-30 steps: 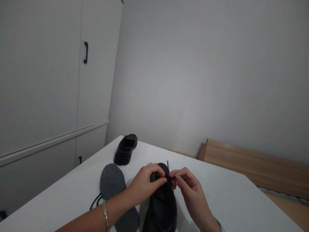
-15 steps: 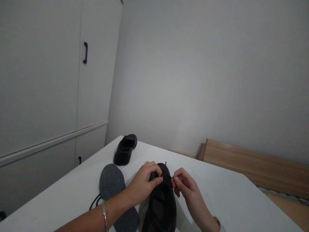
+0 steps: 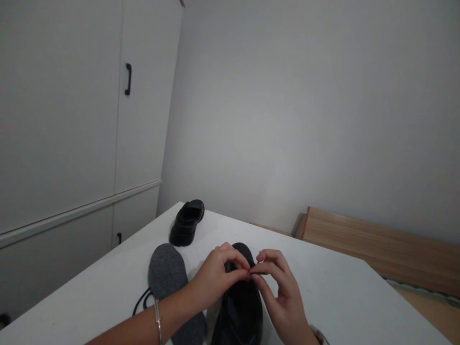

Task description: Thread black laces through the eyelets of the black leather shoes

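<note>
A black lace-up shoe (image 3: 241,314) stands in front of me with its toe pointing away and its opening toward me. Over its lacing, my left hand (image 3: 224,273) is closed in a pinch. My right hand (image 3: 282,287) pinches a thin black shoelace (image 3: 260,273) at the shoe's right side. The fingertips of both hands meet above the tongue, and the lace runs between them. Most of the lacing is hidden behind my fingers. A grey felt insole (image 3: 167,270) lies left of the shoe, partly under my left forearm.
On the white table (image 3: 334,287), a second black shoe (image 3: 187,223) sits at the far left corner. A loop of black cord (image 3: 142,299) lies beside the insole. White cabinets (image 3: 72,120) stand left, and a wooden board (image 3: 359,235) is beyond the table's right edge.
My left hand has shifted slightly right, and my right hand has come in to meet it. The lace end that stood up near the toe is now between the fingertips.
</note>
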A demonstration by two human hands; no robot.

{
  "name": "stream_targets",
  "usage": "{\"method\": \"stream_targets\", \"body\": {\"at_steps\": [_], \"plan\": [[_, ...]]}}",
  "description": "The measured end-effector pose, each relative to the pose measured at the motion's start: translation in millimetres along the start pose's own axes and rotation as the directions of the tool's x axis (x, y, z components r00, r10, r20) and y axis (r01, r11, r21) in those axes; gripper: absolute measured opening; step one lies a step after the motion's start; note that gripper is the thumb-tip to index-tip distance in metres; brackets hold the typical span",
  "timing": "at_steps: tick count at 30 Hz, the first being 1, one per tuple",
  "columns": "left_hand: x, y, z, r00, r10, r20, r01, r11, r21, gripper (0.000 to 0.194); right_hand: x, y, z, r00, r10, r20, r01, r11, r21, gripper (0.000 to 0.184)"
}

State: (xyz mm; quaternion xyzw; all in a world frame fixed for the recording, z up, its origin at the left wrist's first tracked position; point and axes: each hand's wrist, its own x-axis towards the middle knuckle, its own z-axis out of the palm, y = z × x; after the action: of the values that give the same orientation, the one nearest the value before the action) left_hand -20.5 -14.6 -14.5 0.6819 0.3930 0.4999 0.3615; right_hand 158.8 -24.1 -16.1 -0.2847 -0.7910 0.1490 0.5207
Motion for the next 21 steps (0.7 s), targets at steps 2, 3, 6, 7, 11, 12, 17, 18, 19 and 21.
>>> {"method": "stream_targets", "body": {"at_steps": [2, 3, 6, 7, 11, 12, 17, 18, 19, 21], "plan": [[-2.1, 2.5, 0.4, 0.999, 0.04, 0.011, -0.041, 0.993, 0.109, 0.004, -0.8, 0.1, 0.6, 1.0, -0.014, -0.023, 0.013, 0.999, -0.052, 0.014], [-2.9, 3.8, 0.6, 0.998, 0.053, 0.029, -0.057, 0.989, 0.138, 0.005, -0.9, 0.2, 1.0, 1.0, -0.015, -0.025, 0.013, 0.998, -0.061, 0.015], [-3.6, 5.5, 1.2, 0.997, 0.069, 0.042, -0.074, 0.987, 0.141, 0.003, 0.3, 0.2, 2.1, 1.0, 0.005, 0.012, -0.005, 1.0, -0.024, 0.014], [-3.3, 5.1, 1.1, 0.998, 0.062, 0.022, -0.064, 0.99, 0.122, 0.002, 1.0, 0.2, 2.3, 0.999, 0.021, 0.029, -0.021, 1.0, 0.001, 0.012], [-1.4, 2.1, -1.2, 0.999, 0.033, -0.035, -0.031, 0.999, 0.038, 0.008, 3.5, 2.1, 1.0, 0.993, 0.079, 0.092, -0.081, 0.996, 0.026, 0.004], [-1.1, 1.8, -2.0, 0.999, 0.034, -0.031, -0.033, 0.999, 0.027, 0.01, 3.8, 3.0, 0.1, 0.992, 0.078, 0.099, -0.079, 0.997, 0.008, 0.005], [-0.7, 3.4, -3.5, 0.999, 0.037, -0.017, -0.037, 0.999, 0.003, 0.013, 3.0, 3.6, -4.6, 0.996, 0.018, 0.084, -0.009, 0.995, -0.103, 0.012], [-0.2, 3.2, -3.2, 0.999, 0.029, -0.018, -0.03, 0.999, -0.011, 0.011, 2.7, 2.6, -4.9, 0.996, 0.007, 0.089, 0.003, 0.993, -0.116, 0.012], [0.4, 2.4, -2.8, 1.0, 0.018, -0.016, -0.018, 0.999, -0.031, 0.01, 2.4, 1.5, -5.0, 0.995, -0.003, 0.101, 0.016, 0.992, -0.123, 0.012], [2.1, 0.0, -1.9, 1.0, -0.008, -0.008, 0.008, 0.997, -0.076, 0.008, 1.9, -0.2, -4.5, 0.99, -0.015, 0.14, 0.033, 0.992, -0.125, 0.011]]}}
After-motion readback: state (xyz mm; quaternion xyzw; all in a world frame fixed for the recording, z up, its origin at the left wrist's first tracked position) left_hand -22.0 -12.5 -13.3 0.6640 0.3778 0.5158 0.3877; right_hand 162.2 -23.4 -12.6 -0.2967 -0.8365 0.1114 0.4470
